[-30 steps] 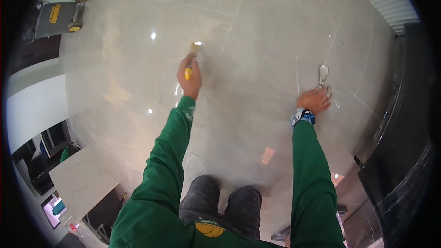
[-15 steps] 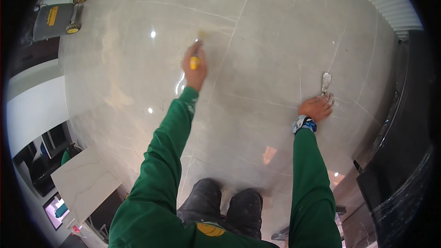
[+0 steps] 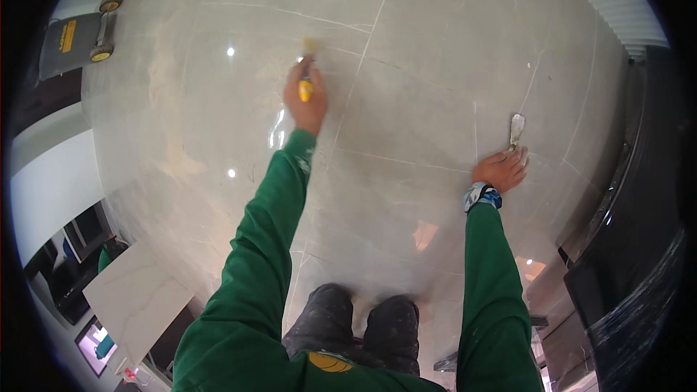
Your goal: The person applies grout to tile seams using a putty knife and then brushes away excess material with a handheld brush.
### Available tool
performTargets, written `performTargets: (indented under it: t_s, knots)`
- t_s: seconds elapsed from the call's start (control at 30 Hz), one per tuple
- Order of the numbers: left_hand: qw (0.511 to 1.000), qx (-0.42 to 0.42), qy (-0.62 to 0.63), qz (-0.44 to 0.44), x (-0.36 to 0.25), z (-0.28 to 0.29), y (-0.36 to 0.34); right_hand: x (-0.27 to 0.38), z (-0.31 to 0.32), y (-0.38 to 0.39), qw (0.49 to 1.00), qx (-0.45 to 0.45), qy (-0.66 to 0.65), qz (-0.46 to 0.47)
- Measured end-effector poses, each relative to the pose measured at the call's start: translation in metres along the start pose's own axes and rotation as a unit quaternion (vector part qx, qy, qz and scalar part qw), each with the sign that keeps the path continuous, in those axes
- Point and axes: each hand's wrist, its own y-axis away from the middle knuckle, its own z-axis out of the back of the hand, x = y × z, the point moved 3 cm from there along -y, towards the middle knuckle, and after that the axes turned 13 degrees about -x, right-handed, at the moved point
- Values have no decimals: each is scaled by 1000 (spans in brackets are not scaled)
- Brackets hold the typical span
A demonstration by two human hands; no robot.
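My left hand (image 3: 306,101) is closed around a paintbrush (image 3: 306,90) with a yellow handle end, stretched out ahead over the grey tiled floor (image 3: 406,116). Its pale bristles are blurred and point away from me, at or just above the floor. Off to the right, my right hand (image 3: 499,170) rests low on the floor with its fingers around the handle of a putty knife (image 3: 517,128). The whitish, smeared blade sticks out past the fingers; most of its handle is hidden. I cannot tell whether bristles and floor touch.
A dark cart with yellow-hubbed wheels (image 3: 69,47) stands at the far left. A marbled table top (image 3: 134,297) is at the near left. Black furniture partly wrapped in clear film (image 3: 624,283) lines the right, with a corrugated white panel (image 3: 610,0) beyond.
My left hand and the paintbrush have shifted slightly farther away and left. My right hand and the putty knife stay in place. The view has turned a little.
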Motion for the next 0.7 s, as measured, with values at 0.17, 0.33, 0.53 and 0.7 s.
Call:
performTargets:
  t_s: [0.17, 0.33, 0.53, 0.7]
  knots:
    - [906, 371, 108, -176, -120, -56, 103, -7, -7, 4, 1000, -10, -7, -5]
    - [962, 252, 87, -52, -59, -49, 96, -7, -2, 4, 1000, 5, 18, -11]
    - [993, 62, 13, 98, 14, 30, 22, 2, 0, -3, 1000, -3, 20, 6]
    - [938, 329, 50, -97, -80, -5, 105, -7, -8, 1, 999, 6, 31, 5]
